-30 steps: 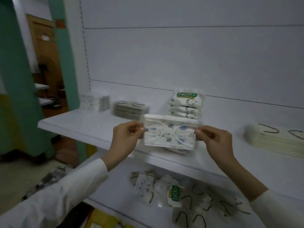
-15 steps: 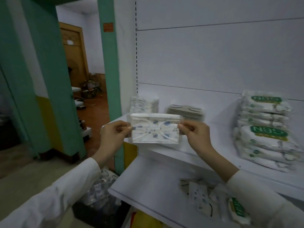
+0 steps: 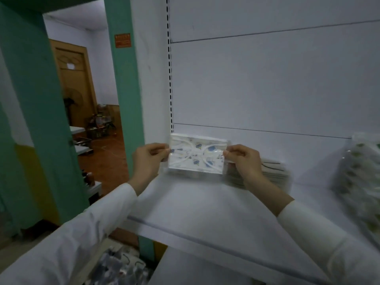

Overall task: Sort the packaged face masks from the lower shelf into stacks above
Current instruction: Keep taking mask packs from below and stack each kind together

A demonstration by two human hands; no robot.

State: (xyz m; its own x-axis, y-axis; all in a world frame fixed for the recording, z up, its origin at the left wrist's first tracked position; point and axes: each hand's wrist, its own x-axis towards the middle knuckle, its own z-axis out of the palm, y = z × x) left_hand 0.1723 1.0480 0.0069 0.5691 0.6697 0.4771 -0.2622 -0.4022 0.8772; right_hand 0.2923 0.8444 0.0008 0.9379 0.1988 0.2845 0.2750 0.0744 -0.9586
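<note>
Pinched at both short ends, the packaged face mask [image 3: 197,156] hangs flat and level between 2 hands: the left hand [image 3: 149,159] nips the left edge between thumb and fingers, the right hand [image 3: 244,161] does the same on the right edge. It's a clear wrapper over a white mask with blue printed shapes, white ear loops crossing its face. The package sits in the air over the far left part of the upper shelf [image 3: 195,202], close against the white back panel [image 3: 257,85], with a blurred stack of like white packets just beneath and behind it. Just right of that, partly behind the right hand, lies a low stack of grey masks [image 3: 273,171] with dark loops. At the far right edge stands a taller pile of wrapped masks [image 3: 362,182] with green markings, badly blurred. White sleeves cover both forearms. Low and near on the left, a jumble of loose packaged masks [image 3: 121,266] shows below the shelf edge. Beyond the green door frame [image 3: 123,79], a wooden door [image 3: 72,79] in the next room.
</note>
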